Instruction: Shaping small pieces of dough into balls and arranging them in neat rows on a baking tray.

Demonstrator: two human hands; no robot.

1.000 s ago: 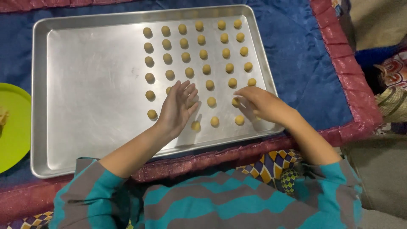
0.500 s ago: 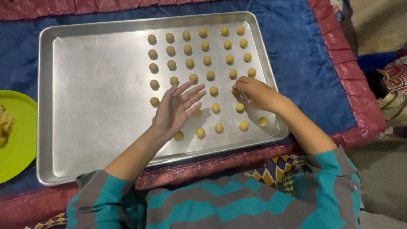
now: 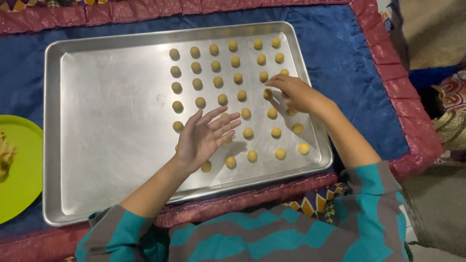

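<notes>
A large silver baking tray [image 3: 111, 121] lies on a blue cloth. Several small yellow dough balls [image 3: 218, 81] sit in rows on its right half. My left hand [image 3: 206, 137] hovers over the lower rows, palm up, fingers spread, holding nothing. My right hand [image 3: 296, 93] reaches in from the right. Its fingertips pinch one dough ball [image 3: 267, 94] in the second column from the right, at the tray's surface. Both sleeves are striped teal and grey.
A green plate [image 3: 22, 179] with a lump of dough [image 3: 5, 156] sits left of the tray. The blue cloth [image 3: 349, 63] has a dark red padded border [image 3: 412, 121]. The tray's left half is bare metal.
My right hand moved up from the tray's lower right corner to the middle rows. My left hand turned palm up and its fingers spread. The view shifted slightly.
</notes>
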